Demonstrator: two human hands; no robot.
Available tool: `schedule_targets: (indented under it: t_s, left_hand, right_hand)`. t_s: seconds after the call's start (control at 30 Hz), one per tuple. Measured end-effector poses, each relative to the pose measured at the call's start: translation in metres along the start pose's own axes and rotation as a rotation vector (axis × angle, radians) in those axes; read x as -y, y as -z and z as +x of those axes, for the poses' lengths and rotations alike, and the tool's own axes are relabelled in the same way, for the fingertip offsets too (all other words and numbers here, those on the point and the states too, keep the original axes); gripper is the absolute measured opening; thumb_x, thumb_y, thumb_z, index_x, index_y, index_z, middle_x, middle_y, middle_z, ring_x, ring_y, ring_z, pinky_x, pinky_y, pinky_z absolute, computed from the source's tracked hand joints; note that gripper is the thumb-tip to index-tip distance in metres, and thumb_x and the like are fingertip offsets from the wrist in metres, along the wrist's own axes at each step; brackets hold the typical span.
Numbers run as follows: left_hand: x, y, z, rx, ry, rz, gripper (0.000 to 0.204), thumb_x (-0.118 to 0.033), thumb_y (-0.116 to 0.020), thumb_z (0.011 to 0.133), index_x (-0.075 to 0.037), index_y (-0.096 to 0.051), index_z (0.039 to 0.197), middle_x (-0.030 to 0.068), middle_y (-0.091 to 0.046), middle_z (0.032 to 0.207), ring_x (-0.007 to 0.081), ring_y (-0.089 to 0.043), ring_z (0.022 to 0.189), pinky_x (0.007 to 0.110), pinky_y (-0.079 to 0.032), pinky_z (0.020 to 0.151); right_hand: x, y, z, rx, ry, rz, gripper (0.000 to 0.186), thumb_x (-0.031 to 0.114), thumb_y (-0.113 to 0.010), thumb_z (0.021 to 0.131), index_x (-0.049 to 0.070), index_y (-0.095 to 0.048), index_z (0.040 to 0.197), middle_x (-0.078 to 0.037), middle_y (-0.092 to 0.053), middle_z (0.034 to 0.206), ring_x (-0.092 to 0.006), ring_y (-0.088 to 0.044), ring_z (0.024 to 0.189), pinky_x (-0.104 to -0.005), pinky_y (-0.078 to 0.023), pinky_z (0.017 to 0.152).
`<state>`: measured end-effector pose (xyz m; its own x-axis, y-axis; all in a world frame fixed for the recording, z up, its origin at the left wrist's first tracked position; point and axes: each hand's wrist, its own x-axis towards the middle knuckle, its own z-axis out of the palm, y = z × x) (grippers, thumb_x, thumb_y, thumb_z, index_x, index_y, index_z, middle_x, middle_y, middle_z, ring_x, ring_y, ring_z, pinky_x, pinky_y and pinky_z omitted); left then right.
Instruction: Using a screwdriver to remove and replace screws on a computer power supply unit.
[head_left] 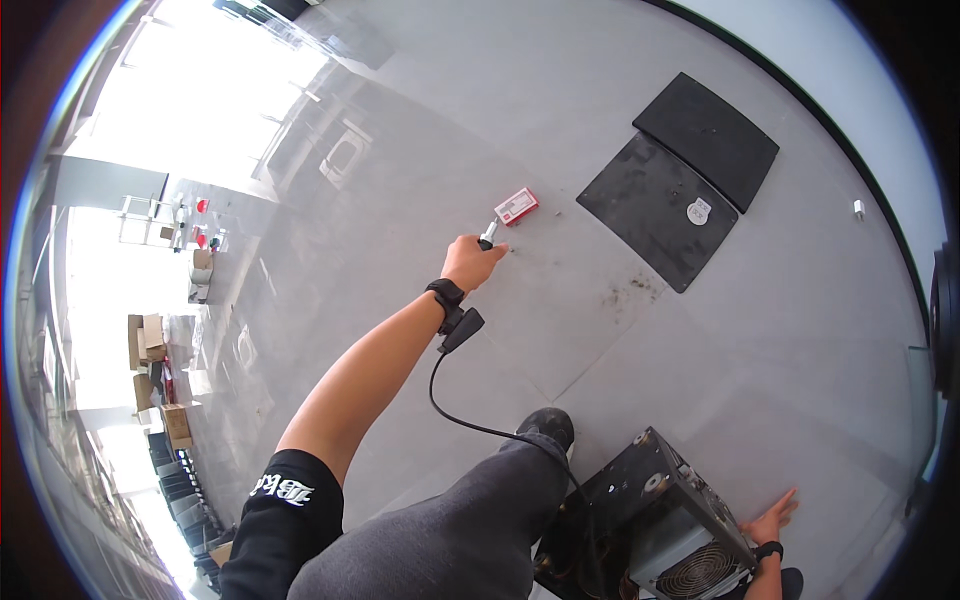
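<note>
My left hand (474, 262) reaches out over the floor, fingers closed round a short screwdriver (489, 235) with a black and pale handle. The tool's thin tip points at a small red and white box (517, 207) lying on the floor just beyond it. By my right leg, at the lower right, a black computer case (650, 480) stands with a power supply fan (695, 572) showing. My right hand (770, 521) is on the far right side of that case, fingers spread and its palm against or close to the case; exact contact is hard to tell.
Two black panels (660, 210) lie on the floor ahead to the right, partly overlapping. A small white object (858, 209) is near the right wall. A black cable (455, 415) runs from my left wrist across my leg. Cardboard boxes (150, 340) stand far left.
</note>
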<state>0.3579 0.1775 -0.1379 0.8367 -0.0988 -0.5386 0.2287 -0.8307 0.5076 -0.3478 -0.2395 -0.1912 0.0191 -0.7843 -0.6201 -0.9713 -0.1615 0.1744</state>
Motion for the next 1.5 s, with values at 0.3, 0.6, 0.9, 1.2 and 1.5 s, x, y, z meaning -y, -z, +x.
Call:
schedule_targets:
  t_s: [0.3,0.6,0.9,1.2,1.5]
  left_hand:
    - [0.015,-0.024,0.040,0.085,-0.037,0.133,0.040,-0.035,-0.072,0.091,-0.007,-0.056,0.067,-0.0004,-0.051,0.056,0.0121,-0.048,0.043,0.031,-0.037,0.039]
    - [0.007,-0.015,0.041,0.163,0.044,0.060,0.040,-0.044,-0.071,0.092,-0.005,-0.062,0.094,-0.0002,-0.053,0.067,0.0084,-0.043,0.044,0.028,-0.034,0.041]
    - [0.020,-0.016,0.067,0.049,0.069,0.034,0.042,-0.051,-0.071,0.093,-0.009,-0.063,0.093,-0.0037,-0.050,0.064,0.0079,-0.041,0.042,0.028,-0.033,0.040]
    - [0.014,-0.018,0.043,-0.125,-0.209,0.254,0.036,-0.036,-0.067,0.092,-0.008,-0.064,0.071,0.0004,-0.055,0.057,0.0133,-0.054,0.047,0.034,-0.046,0.044]
    - [0.010,-0.005,0.021,-0.090,-0.133,-0.193,0.017,-0.016,-0.075,0.087,-0.003,-0.071,0.096,-0.0005,-0.057,0.064,0.0081,-0.050,0.050,0.027,-0.037,0.043]
  right_hand:
    - [0.001,0.005,-0.004,0.103,0.108,-0.130,0.167,0.026,-0.101,0.057,0.017,0.031,0.158,-0.035,0.021,0.166,-0.0617,0.008,0.152,-0.0666,-0.014,0.125]
    - [0.041,0.031,-0.033,0.116,-0.006,0.030,0.179,0.025,-0.107,0.045,0.020,0.031,0.159,-0.033,0.023,0.166,-0.0613,0.007,0.152,-0.0655,-0.016,0.125]
    - [0.040,0.030,-0.033,0.119,-0.019,0.014,0.179,0.025,-0.106,0.045,0.020,0.031,0.159,-0.032,0.025,0.166,-0.0604,0.008,0.152,-0.0667,-0.015,0.124]
    - [0.012,0.014,-0.016,0.040,0.107,-0.057,0.174,0.025,-0.104,0.044,0.004,0.025,0.159,-0.031,0.013,0.169,-0.0494,0.014,0.156,-0.0613,0.004,0.126]
    - [0.003,-0.004,-0.006,-0.032,0.043,0.082,0.175,0.005,-0.102,0.045,0.032,0.028,0.160,-0.025,0.022,0.169,-0.0594,0.008,0.153,-0.0668,-0.016,0.125]
